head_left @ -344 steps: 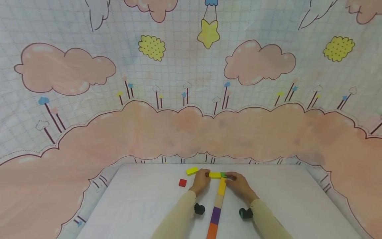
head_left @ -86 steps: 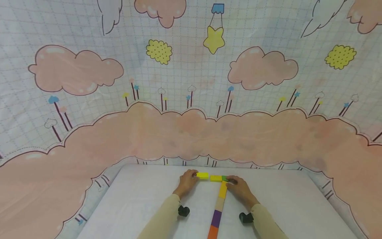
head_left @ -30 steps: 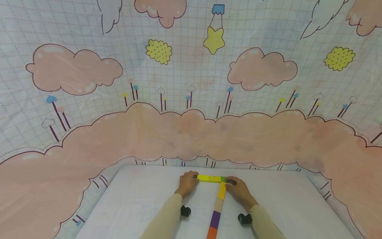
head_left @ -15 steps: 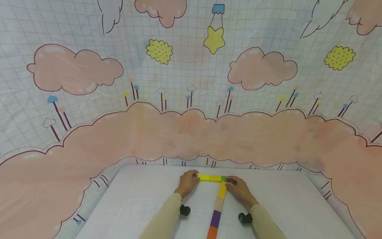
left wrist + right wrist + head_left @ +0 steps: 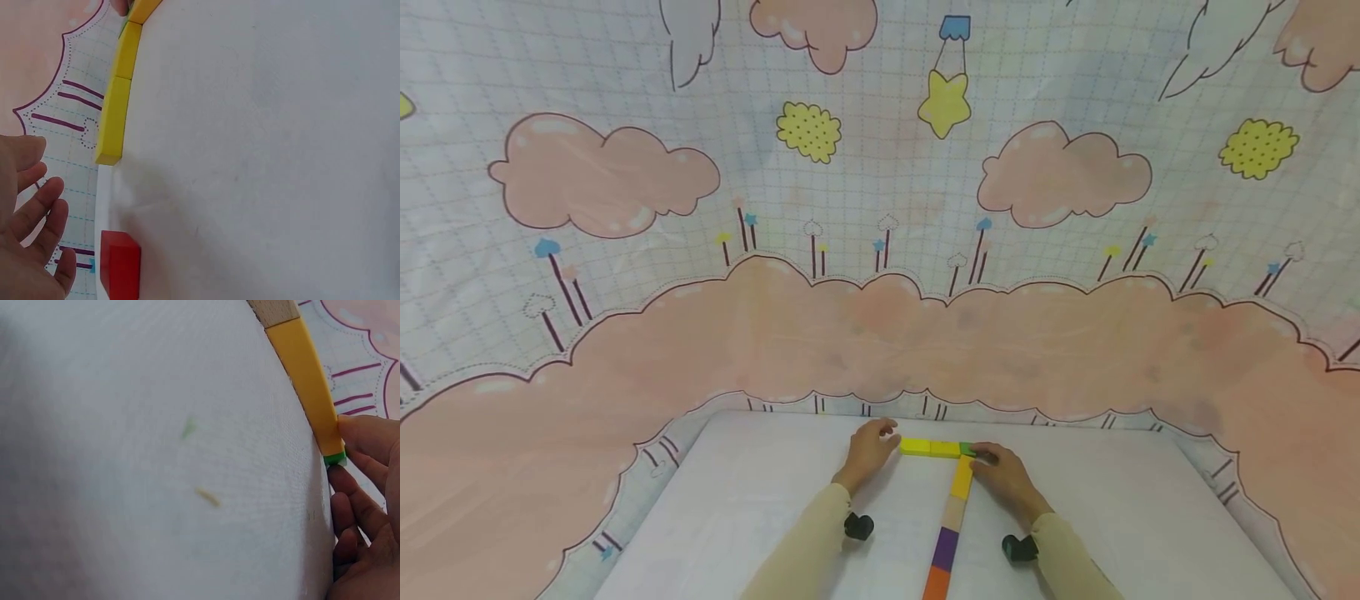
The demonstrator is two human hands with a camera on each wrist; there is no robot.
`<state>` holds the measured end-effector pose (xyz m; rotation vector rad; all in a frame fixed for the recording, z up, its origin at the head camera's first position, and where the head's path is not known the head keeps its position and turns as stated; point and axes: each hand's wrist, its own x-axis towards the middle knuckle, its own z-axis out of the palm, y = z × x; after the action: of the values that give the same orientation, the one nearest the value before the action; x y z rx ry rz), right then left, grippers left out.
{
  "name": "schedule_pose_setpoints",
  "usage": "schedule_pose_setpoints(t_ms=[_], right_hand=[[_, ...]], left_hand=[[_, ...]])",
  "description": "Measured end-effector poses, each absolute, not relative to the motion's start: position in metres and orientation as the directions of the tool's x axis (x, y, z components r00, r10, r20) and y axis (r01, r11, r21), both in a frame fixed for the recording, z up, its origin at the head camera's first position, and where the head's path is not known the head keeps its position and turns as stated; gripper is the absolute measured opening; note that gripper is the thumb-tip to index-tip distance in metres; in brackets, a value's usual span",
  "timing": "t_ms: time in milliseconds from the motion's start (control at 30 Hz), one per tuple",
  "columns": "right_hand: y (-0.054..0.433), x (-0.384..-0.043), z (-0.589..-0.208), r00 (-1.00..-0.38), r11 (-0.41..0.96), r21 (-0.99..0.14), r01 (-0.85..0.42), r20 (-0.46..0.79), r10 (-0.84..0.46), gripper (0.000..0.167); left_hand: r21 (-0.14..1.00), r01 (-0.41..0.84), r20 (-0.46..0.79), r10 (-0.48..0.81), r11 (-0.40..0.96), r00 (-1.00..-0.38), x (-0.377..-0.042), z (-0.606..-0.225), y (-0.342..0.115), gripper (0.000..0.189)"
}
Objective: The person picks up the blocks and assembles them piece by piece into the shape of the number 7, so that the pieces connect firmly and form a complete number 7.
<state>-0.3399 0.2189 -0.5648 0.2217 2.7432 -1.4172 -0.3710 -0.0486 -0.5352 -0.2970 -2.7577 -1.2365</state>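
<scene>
Two bright yellow blocks, a left one and a right one, lie end to end on the white table. The green block sits at their right end. From there a row of an orange-yellow block, a bare wood block, a purple block and an orange block runs toward me. My left hand is just left of the yellow end, fingers loose, holding nothing. My right hand holds the green block at the corner, thumb against the orange-yellow block.
A red block lies near the table's far edge in the left wrist view; my left hand and arm hide it in the head view. A patterned cloth with pink clouds hangs behind the white table.
Since 2.9 s ago, my left hand has moved its yellow block right against the other one, then let go and drawn slightly left. My right hand has stayed at the corner.
</scene>
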Motion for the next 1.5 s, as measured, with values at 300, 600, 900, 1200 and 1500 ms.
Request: schedule_pose_setpoints(t_ms=[300,600,900,1200,1500], right_hand=[[0.219,-0.340,-0.565,-0.988,0.567,-0.809,0.153,-0.114,0.103,0.032],[0.220,-0.341,-0.569,-0.992,0.585,-0.801,0.126,-0.092,0.087,0.032],[0.221,-0.339,-0.566,-0.993,0.582,-0.805,0.118,-0.086,0.082,0.032],[0.220,-0.338,-0.560,-0.992,0.585,-0.801,0.126,-0.096,0.082,0.033],[0.220,-0.339,-0.563,-0.991,0.573,-0.808,0.134,-0.104,0.086,0.033]], left_hand=[[0.717,0.291,0.246,0.161,0.633,-0.956,-0.365,-0.528,-0.062,0.029],[0.733,0.351,0.306,0.179,0.583,-0.935,-0.359,-0.527,-0.078,0.030],[0.739,0.338,0.304,0.159,0.583,-0.939,-0.350,-0.529,-0.090,0.030],[0.747,0.316,0.285,0.149,0.584,-0.947,-0.344,-0.532,-0.101,0.031],[0.755,0.299,0.274,0.133,0.584,-0.953,-0.339,-0.535,-0.108,0.030]])
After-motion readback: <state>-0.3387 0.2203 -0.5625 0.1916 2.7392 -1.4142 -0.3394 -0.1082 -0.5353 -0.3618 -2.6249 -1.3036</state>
